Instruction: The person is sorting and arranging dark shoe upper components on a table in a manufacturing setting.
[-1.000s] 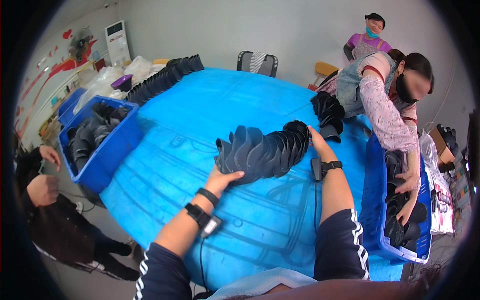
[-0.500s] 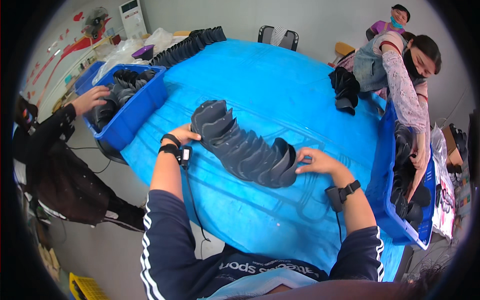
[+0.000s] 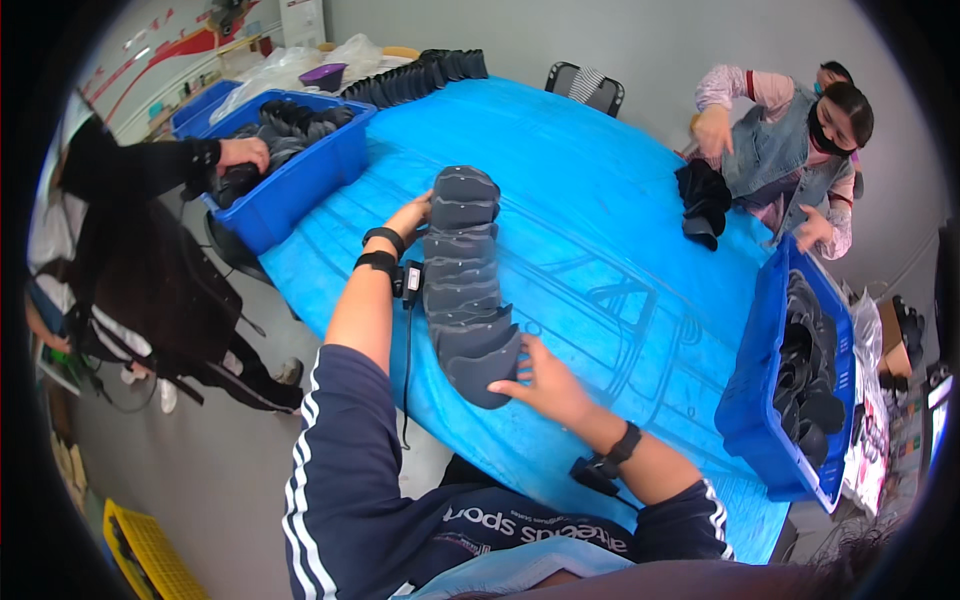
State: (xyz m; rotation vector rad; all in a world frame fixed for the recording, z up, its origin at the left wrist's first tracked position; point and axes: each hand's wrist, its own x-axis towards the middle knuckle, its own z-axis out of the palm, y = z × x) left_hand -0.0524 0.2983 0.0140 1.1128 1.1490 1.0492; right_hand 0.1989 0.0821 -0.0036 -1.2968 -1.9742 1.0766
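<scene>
A long row of nested, dark grey curved pads [image 3: 462, 285] runs away from me on the blue-covered table [image 3: 570, 190]. At its far end, my left hand [image 3: 412, 216] is closed on the left side, its fingertips partly hidden by the pads. My right hand [image 3: 548, 382] pinches the near end, thumb on the front pad and fingers along the right side. Black bands with small devices are strapped to both wrists.
A blue crate [image 3: 300, 190] of similar pads stands at left, with a co-worker's hand [image 3: 245, 153] in it. Another blue crate [image 3: 735, 420] is at right, beside a co-worker [image 3: 785, 150]. Further pad rows [image 3: 420, 78] [image 3: 702, 200] lie along the table's edges.
The row of pads has swung from a slant to nearly straight away from me. My right hand came left and nearer. The right co-worker's arms left the crate; the left co-worker's hand went lower into theirs.
</scene>
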